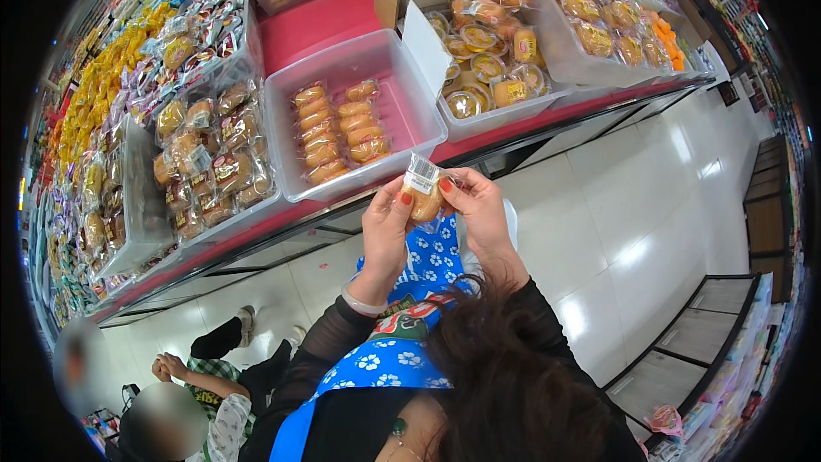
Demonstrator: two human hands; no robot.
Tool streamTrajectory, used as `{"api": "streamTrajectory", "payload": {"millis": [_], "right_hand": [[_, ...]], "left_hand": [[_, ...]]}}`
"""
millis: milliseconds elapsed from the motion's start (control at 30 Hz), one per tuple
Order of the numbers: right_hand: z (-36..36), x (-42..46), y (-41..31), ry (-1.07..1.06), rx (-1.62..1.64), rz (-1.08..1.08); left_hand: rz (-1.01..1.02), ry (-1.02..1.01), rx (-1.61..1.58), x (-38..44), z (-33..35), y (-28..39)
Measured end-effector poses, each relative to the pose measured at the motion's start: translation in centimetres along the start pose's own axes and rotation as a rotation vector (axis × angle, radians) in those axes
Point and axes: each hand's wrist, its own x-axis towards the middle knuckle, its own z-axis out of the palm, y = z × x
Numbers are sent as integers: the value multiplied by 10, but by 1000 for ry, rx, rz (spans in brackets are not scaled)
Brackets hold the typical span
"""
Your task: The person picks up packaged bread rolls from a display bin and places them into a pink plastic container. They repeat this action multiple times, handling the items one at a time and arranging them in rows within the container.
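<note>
A small bread bun in a clear wrapper (423, 202) is pinched between both my hands, just outside the counter's front edge. A white barcode label sits on its upper side, facing me. My left hand (386, 224) grips the wrapper's left side, and my right hand (478, 205) holds its right side. Beyond them stands a translucent plastic bin (404, 70) with a pink bottom. Two rows of wrapped buns (321, 135) lie in its left and middle part, while the pink bottom shows bare at the right.
Left of the bin, another bin holds wrapped breads (224, 167). To the right, one bin holds plastic cups (487, 67) and wrapped buns. A white card (426, 45) leans between bins. A person (218, 385) is at lower left; shelves (680, 340) stand at lower right.
</note>
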Motion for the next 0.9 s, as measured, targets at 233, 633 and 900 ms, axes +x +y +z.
{"api": "streamTrajectory", "payload": {"millis": [233,633,900], "right_hand": [[-1,-1,0,-1,1,-3],[-2,-1,2,-9,7,-1],[-3,0,4,-14,10,-7]], "left_hand": [[24,-9,-9,-4,3,0],[22,-25,17,-4,-1,1],[31,-27,14,-4,-1,0]]}}
